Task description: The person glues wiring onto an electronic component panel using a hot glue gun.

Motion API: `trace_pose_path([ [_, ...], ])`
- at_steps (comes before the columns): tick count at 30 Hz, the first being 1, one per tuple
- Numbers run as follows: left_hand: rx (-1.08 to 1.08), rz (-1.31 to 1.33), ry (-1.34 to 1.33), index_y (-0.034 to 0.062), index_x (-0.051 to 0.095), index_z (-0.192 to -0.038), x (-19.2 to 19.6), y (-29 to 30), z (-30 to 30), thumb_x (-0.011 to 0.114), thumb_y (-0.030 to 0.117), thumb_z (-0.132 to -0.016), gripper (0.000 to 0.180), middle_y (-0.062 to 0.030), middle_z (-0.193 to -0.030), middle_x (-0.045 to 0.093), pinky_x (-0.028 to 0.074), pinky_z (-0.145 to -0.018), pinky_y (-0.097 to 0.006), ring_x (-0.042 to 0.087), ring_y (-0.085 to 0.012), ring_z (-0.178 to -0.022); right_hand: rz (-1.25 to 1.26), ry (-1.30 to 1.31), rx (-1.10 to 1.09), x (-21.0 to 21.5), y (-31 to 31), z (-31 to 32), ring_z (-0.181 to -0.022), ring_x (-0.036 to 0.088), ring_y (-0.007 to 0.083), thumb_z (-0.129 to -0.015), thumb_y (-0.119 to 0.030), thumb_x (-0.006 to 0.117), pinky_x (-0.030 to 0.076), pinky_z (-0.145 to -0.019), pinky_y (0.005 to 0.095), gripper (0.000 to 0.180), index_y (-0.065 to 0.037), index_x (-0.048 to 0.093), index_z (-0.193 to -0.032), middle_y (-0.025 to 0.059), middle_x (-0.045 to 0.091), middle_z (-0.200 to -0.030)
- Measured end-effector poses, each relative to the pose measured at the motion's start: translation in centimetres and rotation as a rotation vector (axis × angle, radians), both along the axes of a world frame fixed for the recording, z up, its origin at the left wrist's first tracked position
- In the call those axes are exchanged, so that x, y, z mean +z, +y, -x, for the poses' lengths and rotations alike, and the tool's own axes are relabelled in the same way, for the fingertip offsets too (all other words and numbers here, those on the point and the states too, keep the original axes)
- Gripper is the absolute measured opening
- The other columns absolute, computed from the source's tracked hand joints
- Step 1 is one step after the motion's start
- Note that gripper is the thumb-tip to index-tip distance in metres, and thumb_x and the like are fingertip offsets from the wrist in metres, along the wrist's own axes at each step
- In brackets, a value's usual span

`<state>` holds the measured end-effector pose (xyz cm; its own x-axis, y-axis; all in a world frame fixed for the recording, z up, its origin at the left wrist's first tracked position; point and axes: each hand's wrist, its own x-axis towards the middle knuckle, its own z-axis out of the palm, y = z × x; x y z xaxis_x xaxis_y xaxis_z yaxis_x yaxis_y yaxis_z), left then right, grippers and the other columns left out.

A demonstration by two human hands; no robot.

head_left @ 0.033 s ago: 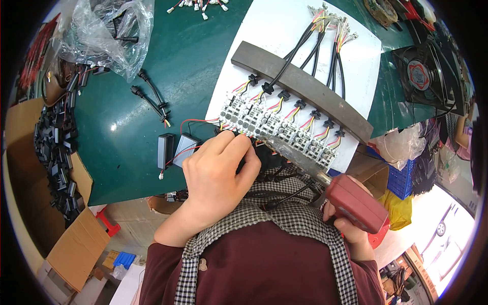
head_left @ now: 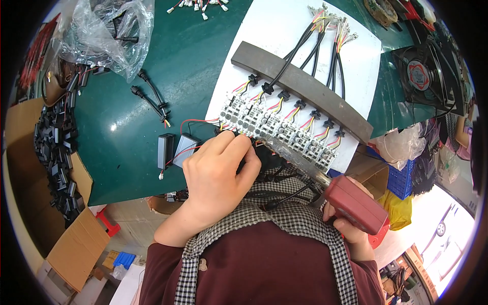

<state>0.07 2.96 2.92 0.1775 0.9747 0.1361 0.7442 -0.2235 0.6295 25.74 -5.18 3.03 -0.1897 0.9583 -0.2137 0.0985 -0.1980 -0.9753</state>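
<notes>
A row of white circuit boards lies on a white sheet, with short coloured wires running from it to black cable grommets. My left hand is closed at the boards' near left edge, thumb and fingers curled together. Its fingertips are hidden beside thin wires, so what they pinch is unclear. My right hand grips a dark red soldering gun. The gun's long metal barrel slants up and left over the boards' near edge, its tip close to my left fingers.
A curved grey bar lies across the black cables behind the boards. Left of my left hand are a dark case and a silver case. Two loose cables, a plastic bag and a fan are farther out.
The soldering gun's barrel has shifted very slightly. My left hand and the boards have stayed in place.
</notes>
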Motion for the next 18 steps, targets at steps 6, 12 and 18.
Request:
trace_pose_path([
  [6,0.0,0.027,-0.023,0.0007,0.054,-0.072,-0.1,0.4,-0.2,0.061,0.0,-0.069,0.008,-0.0101,-0.063,0.049,0.038,-0.048,-0.033,0.05,-0.0255,-0.052,0.036,-0.007,0.027,0.1,-0.1,-0.1,-0.064,0.062,0.0164,-0.068,-0.032,0.079,0.049,-0.059,0.0251,0.081,0.008,0.038,-0.126,0.0094,0.062,-0.076],
  [12,0.022,0.012,-0.015,0.0028,0.053,-0.07,0.4,-0.1,0.5,0.061,0.001,-0.068,0.009,-0.0094,-0.063,0.049,0.039,-0.049,-0.034,0.051,-0.026,-0.054,0.087,0.113,-0.079,0.9,0.0,0.7,-0.063,0.063,0.0145,-0.074,-0.033,0.074,0.049,-0.06,0.0237,0.071,0.01,0.045,-0.122,0.0086,0.065,-0.075],
  [18,-0.05,-0.123,-0.008,0.0073,0.057,-0.071,0.3,0.3,0.8,0.067,0.013,-0.072,0.011,-0.0059,-0.064,0.049,0.043,-0.053,-0.033,0.053,-0.0218,-0.062,0.088,0.102,-0.309,0.2,-1.4,0.2,-0.058,0.057,0.0168,-0.073,-0.044,0.072,0.046,-0.05,0.027,0.071,0.005,0.046,-0.118,0.0152,0.061,-0.093],
])
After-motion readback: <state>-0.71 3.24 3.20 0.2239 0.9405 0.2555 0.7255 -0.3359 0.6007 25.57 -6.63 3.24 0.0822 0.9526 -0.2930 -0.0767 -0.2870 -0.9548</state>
